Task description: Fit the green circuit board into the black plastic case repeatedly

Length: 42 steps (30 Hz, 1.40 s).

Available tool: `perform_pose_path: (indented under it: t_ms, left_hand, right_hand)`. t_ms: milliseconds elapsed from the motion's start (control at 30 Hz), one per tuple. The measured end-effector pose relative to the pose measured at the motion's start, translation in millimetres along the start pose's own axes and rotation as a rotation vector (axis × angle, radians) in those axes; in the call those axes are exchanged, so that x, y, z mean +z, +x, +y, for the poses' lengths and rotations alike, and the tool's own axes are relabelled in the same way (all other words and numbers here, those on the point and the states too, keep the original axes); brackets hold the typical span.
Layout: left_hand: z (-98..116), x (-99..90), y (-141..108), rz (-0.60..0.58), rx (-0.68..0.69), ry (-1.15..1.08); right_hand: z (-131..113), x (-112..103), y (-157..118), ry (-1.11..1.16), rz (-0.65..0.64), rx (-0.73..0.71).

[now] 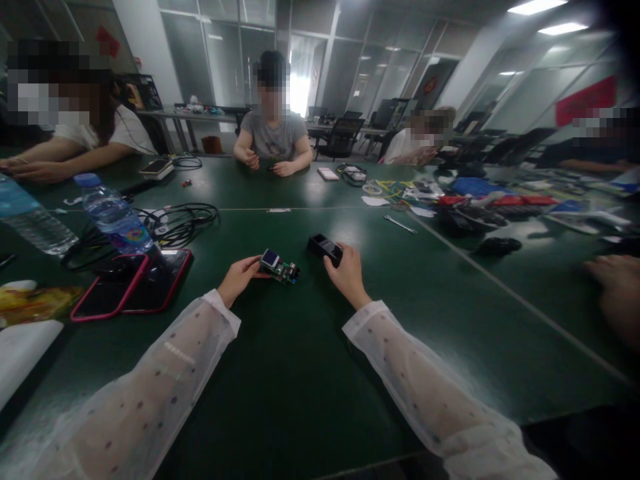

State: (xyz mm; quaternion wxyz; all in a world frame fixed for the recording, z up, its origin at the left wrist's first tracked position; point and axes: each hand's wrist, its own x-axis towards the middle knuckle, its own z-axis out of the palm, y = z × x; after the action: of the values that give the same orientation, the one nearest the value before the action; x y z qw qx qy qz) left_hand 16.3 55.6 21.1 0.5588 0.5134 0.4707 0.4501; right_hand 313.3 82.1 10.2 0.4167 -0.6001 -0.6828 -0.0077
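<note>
Between thumb and fingers, my left hand (239, 276) grips one end of a green circuit board (284, 271) with a small dark screen (271, 258) on it. My right hand (347, 270) is closed around the near end of a black plastic case (320, 245), whose top face has a rectangular window or recess. The board and the case are apart, with a short gap of green tabletop (295, 347) between them. Some of the fingers of each hand are hidden behind what they hold.
Two red-edged phones (173, 283) overlap at left, near a water bottle (113, 213) and coiled black cables (187, 220). A wrench (400, 225) lies beyond my right hand. Tangled wires and tools (480, 200) cover the far right. Another person (274, 130) sits opposite; another's hand (617, 287) rests at right.
</note>
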Motion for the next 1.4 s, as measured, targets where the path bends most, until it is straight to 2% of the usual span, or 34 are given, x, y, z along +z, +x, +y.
perform_pose_path:
  t_ms: [133,200,267,400,467,533,633,700,800,867,1000,1233,1400]
  left_hand:
    - [-4,-1.3,3,-0.001,0.002,-0.010]
    - [-5,-1.3,4,-0.001,0.002,-0.024]
    - [-5,-1.0,5,-0.007,0.005,-0.032]
    - [-5,-1.1,5,-0.004,0.008,-0.023]
    - [-4,-1.3,4,0.006,-0.003,-0.012]
    - [-3,-1.3,3,0.014,-0.018,-0.014]
    - [1,0.1,1,0.035,-0.033,-0.047]
    - [3,1.5,0,0.047,-0.043,-0.066]
    - [4,3.2,1,0.058,-0.036,-0.084]
    - [3,3.6,3,0.058,-0.015,-0.102]
    - [-1,2.3,5,0.028,0.014,-0.136]
    - [-8,0.5,8,0.062,0.047,-0.148]
    - [3,5.1,1,0.060,0.003,-0.203]
  right_hand:
    - [-1,-6,4,0.103,0.242,0.085]
    - [0,-7,5,0.122,0.318,0.107]
    - [2,-5,4,0.085,0.266,0.068]
    - [6,5,-1,0.024,0.009,-0.015]
    - [6,8,-2,0.039,-0.057,-0.019]
    - [2,7,-1,0.096,-0.027,0.012]
    - [-12,2,-1,0.263,0.119,0.078]
    - [-28,-1,-4,0.392,0.153,0.047]
    - [-54,-3,-15,0.500,0.046,-0.055]
    - [-68,-2,-23,0.512,-0.078,-0.129]
    - [-78,1,-32,0.507,-0.250,-0.241]
    - [-76,6,-33,0.441,-0.311,-0.263]
    - [-78,5,-34,0.433,-0.301,-0.271]
